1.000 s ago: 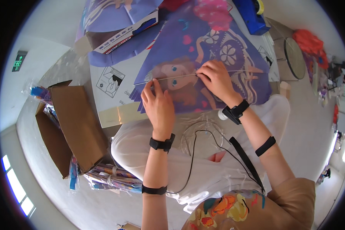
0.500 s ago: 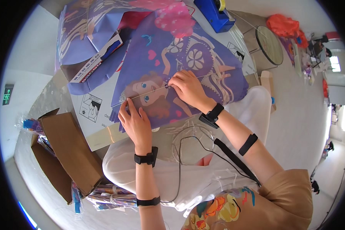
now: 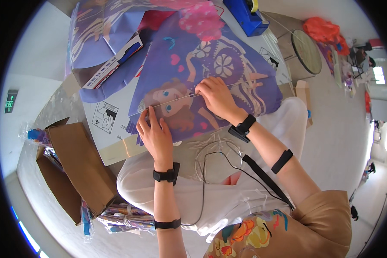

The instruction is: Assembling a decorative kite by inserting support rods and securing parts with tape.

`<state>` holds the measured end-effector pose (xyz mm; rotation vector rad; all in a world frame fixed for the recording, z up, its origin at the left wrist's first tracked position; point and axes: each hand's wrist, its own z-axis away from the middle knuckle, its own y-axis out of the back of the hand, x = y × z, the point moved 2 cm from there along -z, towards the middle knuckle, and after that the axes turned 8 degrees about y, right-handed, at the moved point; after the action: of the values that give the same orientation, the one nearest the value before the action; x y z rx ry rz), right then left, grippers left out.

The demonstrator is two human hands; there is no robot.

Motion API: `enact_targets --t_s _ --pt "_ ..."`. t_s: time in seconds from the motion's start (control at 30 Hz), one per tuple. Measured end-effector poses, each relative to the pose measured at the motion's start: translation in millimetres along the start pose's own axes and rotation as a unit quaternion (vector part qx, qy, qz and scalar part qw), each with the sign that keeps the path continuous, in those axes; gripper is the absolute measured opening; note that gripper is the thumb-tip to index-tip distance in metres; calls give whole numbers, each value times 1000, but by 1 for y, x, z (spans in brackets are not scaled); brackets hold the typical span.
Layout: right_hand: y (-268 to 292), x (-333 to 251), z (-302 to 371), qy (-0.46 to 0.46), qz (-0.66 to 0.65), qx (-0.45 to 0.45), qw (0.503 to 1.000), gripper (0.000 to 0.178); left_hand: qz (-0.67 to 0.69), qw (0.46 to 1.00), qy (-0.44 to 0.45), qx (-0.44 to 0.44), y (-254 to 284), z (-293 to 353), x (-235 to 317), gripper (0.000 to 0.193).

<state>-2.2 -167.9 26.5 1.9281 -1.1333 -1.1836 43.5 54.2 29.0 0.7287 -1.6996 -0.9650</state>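
A stack of purple kite-like printed sheets [image 3: 159, 71] lies over a white board [image 3: 94, 142] in front of me. Across the top sheet runs a thin pale rod [image 3: 176, 100]. My left hand [image 3: 155, 135] lies on the near-left part of the stack, index and middle fingertips touching the sheet beside the rod's left part, thumb apart. Farther right, my right hand [image 3: 217, 99] has thumb and forefinger pinched together at the rod, near the printed figure's neck. The pinching fingertips partly cover what is between them.
Folded purple sheets [image 3: 88, 49] and a narrow printed carton [image 3: 116, 62] are at the far left. A blue tape dispenser [image 3: 247, 19] stands at the far edge. Left on the floor is an open cardboard box [image 3: 81, 161] beside wrapped bundles [image 3: 124, 217]. A round stool [image 3: 306, 51] is at right.
The whole view has shifted slightly, so the scene sits a little farther right and higher. Both hands keep nearly the same places on the sheet.
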Motion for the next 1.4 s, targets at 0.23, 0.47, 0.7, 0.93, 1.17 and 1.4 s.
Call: enact_targets --t_s 0.23,0.47,0.7,0.93,1.17,1.4 --pt "-1 0 -1 9 9 3 1000 17 12 1000 -1 6 1 0 -3 43" --pt "8 -6 -5 11 -3 -3 1000 12 10 999 -16 26 2 -1 -2 43" --pt "-1 -11 -8 11 -7 0 1000 12 18 1000 9 19 0 1 -2 40" --pt "-5 -11 -11 10 -7 12 1000 8 21 1000 12 2 2 1 0 42" --pt "-8 -13 -10 17 -5 28 999 9 6 1000 7 12 2 1 -2 40" --pt "-7 -11 -9 5 -9 19 1000 8 3 1000 1 10 0 1 -1 40"
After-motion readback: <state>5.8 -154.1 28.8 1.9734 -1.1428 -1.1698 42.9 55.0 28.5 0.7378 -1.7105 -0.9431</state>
